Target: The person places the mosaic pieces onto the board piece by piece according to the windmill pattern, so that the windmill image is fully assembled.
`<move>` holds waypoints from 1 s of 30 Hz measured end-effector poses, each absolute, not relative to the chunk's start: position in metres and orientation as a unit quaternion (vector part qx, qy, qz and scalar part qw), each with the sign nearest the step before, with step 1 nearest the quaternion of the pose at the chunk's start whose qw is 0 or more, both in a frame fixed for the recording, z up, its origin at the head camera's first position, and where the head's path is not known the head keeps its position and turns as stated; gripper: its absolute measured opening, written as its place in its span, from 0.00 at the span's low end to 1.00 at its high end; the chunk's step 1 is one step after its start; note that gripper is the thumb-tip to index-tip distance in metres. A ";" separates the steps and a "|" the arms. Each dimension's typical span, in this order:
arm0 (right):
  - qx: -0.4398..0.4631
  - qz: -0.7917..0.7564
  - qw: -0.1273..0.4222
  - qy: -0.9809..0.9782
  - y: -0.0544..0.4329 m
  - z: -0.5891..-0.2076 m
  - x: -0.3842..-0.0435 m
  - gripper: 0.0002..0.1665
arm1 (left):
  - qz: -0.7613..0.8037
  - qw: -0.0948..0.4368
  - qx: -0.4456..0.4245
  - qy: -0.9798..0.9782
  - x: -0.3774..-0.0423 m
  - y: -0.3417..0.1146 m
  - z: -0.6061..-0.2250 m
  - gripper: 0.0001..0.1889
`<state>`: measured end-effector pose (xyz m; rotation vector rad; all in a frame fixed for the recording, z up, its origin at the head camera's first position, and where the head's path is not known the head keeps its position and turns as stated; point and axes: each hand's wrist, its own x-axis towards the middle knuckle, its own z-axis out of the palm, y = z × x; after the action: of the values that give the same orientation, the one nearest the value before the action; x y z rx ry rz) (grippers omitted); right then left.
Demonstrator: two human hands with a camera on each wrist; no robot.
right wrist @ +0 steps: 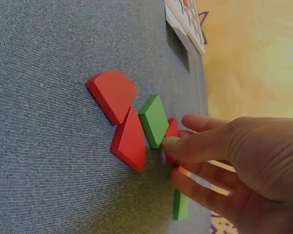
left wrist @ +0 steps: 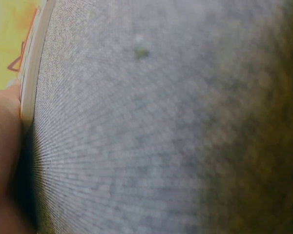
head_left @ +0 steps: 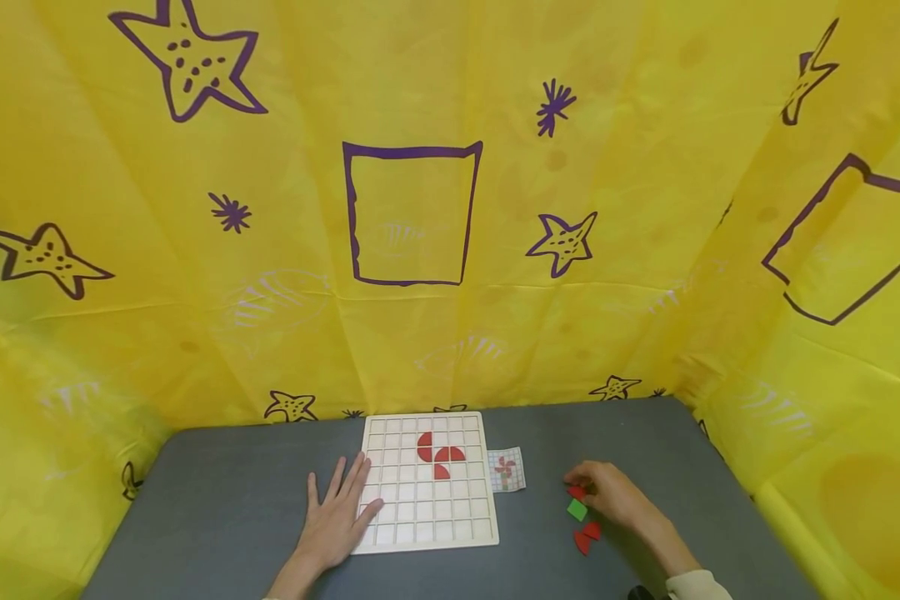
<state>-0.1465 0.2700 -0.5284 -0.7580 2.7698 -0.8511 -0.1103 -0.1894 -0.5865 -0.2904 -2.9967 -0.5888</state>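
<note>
A pale gridded board [head_left: 405, 533] lies on the grey table with several red quarter-circle pieces [head_left: 456, 454] on its squares. My left hand [head_left: 333, 517] rests at the board's left edge, fingers straight and thumb over the rim; its wrist view shows mostly blurred cloth and part of the thumb [left wrist: 2, 141]. On the right, the thumb and fingers of my right hand [right wrist: 254, 165] close round a red quarter-circle piece [right wrist: 172, 127], which they partly hide. Beside it lie a green diamond-shaped piece [right wrist: 154, 122] and two more red quarter-circle pieces [right wrist: 115, 95].
A small pattern card [head_left: 506, 470] lies against the board's right edge. Another green piece [right wrist: 181, 205] shows beneath my right fingers in the wrist view. Yellow patterned cloth [head_left: 412, 350] hangs behind the table and at both sides.
</note>
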 end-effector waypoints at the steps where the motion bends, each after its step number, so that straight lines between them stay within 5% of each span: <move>1: -0.253 -0.284 0.075 0.922 0.270 -0.528 -0.146 0.18 | -0.194 0.041 -0.096 -0.975 -0.110 -0.189 -0.587 0.38; 10: -0.263 -0.256 0.037 0.929 0.269 -0.534 -0.148 0.18 | -0.186 0.043 -0.095 -0.977 -0.111 -0.189 -0.589 0.38; 30: -0.285 -0.221 0.070 0.930 0.259 -0.530 -0.147 0.18 | -0.194 0.052 -0.096 -0.975 -0.110 -0.189 -0.590 0.38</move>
<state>-0.1467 0.2588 -0.5295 -0.8565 2.7981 -0.6660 -0.1102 -0.1890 -0.5895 -0.2919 -2.9655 -0.5893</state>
